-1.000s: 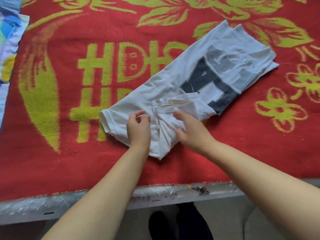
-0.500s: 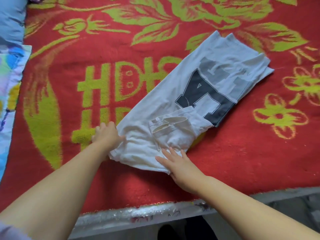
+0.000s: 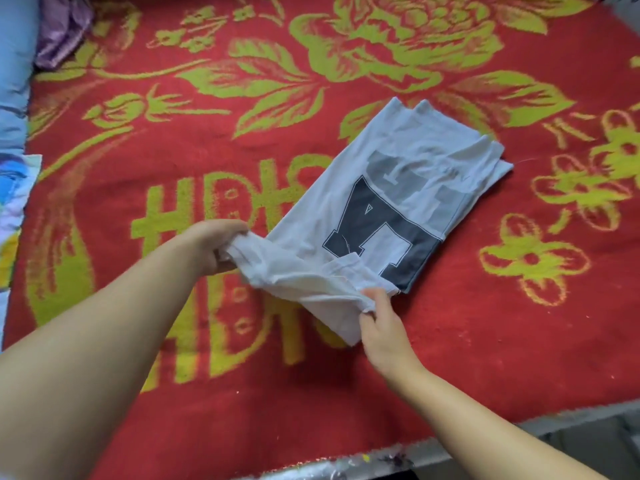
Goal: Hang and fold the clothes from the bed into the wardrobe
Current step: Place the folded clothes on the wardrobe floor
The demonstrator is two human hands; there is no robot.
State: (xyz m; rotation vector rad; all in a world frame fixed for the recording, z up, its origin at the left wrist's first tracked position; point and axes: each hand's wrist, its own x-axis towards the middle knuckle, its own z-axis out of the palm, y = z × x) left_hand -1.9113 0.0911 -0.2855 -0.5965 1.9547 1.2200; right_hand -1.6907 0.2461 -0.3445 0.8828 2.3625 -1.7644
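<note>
Bed covered by a red blanket [image 3: 450, 341] with yellow-green floral pattern. White T-shirt [image 3: 391, 202], folded lengthwise, lies at centre. Left hand [image 3: 213, 245] grips its near-left corner; right hand [image 3: 382, 323] pinches the near edge.

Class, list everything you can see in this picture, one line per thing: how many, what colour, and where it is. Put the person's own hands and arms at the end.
T-shirt: one, white with a dark letter print, partly folded, lying diagonally on the blanket right of centre.
Blanket: one, red with yellow-green flowers and lettering, covering the bed.
Purple cloth: one, shiny purple, bunched at the top left corner.
Blue fabric: one, light blue, along the left edge.
Printed fabric: one, multicoloured, at the left edge below the blue fabric.
Bed edge: one, grey, along the bottom right.
Left hand: one, grips the shirt's near left end.
Right hand: one, pinches the shirt's near lower edge.
</note>
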